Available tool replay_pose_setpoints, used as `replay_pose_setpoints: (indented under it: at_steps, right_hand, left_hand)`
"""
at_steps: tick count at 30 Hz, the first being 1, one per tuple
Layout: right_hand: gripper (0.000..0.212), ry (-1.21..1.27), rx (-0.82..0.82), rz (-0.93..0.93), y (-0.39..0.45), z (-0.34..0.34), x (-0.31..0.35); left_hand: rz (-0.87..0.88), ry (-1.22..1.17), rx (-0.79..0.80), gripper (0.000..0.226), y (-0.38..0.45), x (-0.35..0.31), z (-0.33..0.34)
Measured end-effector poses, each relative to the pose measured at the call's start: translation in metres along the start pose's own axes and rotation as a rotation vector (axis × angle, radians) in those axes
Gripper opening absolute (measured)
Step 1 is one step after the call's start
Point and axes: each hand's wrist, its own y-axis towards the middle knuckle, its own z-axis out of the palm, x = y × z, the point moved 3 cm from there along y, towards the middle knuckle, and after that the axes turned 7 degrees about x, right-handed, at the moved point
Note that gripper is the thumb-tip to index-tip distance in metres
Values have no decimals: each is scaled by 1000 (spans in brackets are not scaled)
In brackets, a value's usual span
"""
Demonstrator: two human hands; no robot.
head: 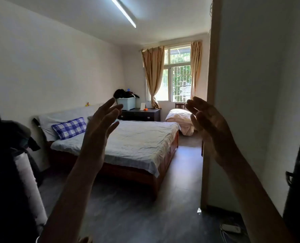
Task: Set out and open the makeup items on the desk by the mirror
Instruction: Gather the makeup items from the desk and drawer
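Observation:
I stand at a bedroom doorway with both arms raised in front of me. My left hand (pixel 100 127) is held up with its fingers spread and relaxed, holding nothing. My right hand (pixel 210 127) is raised opposite it, palm turned inward, fingers loosely bent and empty. Far across the room a dark desk (pixel 140 114) stands under the window. On it sit a small upright white mirror (pixel 142 106) and a small orange item (pixel 145 109). No other makeup items can be made out from here.
A large bed (pixel 133 142) with a blue checked pillow (pixel 69 128) fills the room's middle; grey floor runs along its right side. A second small bed (pixel 180 120) lies by the window. A white bin (pixel 126 103) stands beside the desk. A wall edge (pixel 207 120) rises on my right.

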Motion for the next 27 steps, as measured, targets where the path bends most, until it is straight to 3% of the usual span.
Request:
replay_pose_setpoints:
  at_steps: [12,17,22,27]
  right_hand:
    - [83,-85,18,61,29,-41,-106]
    - [79,-59,30,62,87,-79,-162]
    - [77,-27,51,48,155,-109,-210]
    - [82,13,77,65,194,-123,-265]
  left_hand:
    - [-85,-49,-72,97,45,108,21]
    - [-78,-58,-125,57,114,154,42]
    - [-84,-30,-128,68,175,201,55]
    - [-122,-12,-134,48,219,255,57]
